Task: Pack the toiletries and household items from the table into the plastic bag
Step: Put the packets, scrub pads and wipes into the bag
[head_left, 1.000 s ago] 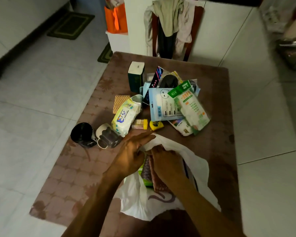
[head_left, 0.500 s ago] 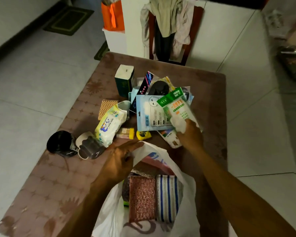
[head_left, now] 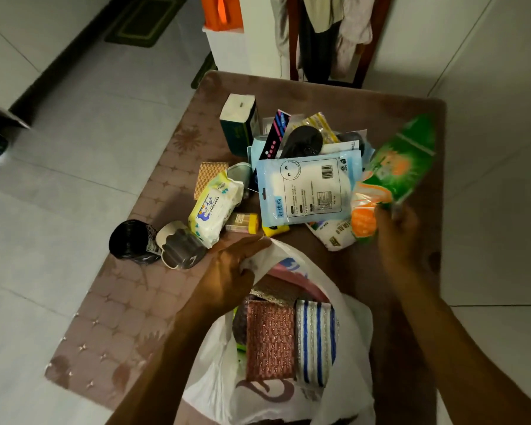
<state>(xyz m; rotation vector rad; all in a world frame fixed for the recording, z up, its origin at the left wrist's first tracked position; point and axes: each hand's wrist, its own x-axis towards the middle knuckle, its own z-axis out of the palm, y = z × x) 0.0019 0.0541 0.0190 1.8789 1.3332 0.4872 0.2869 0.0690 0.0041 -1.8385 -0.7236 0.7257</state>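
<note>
The white plastic bag point(head_left: 353, 342) lies open at the table's near edge, with a pink scouring pad point(head_left: 269, 338) and a blue-striped cloth point(head_left: 315, 342) inside. My left hand point(head_left: 229, 274) grips the bag's far rim and holds its mouth open. My right hand point(head_left: 396, 237) pinches the lower end of a green and orange packet point(head_left: 393, 170), lifted and blurred above the right side of the pile. On the table remain a pale blue pouch point(head_left: 304, 188), a baby wipes pack point(head_left: 213, 207), a small yellow-capped tube point(head_left: 242, 223) and a white sachet point(head_left: 334, 233).
The brown patterned table point(head_left: 129, 302) also holds a green tissue box point(head_left: 238, 124), a black roll point(head_left: 132, 242), a wrapped dark roll point(head_left: 180, 248), a woven pad point(head_left: 209, 176) and a black sole-shaped item point(head_left: 302, 141). A chair hung with clothes point(head_left: 325, 32) stands behind.
My right hand came out of the bag, took the green and orange packet off the pile and lifted it to the right. The bag's mouth now gapes wider.
</note>
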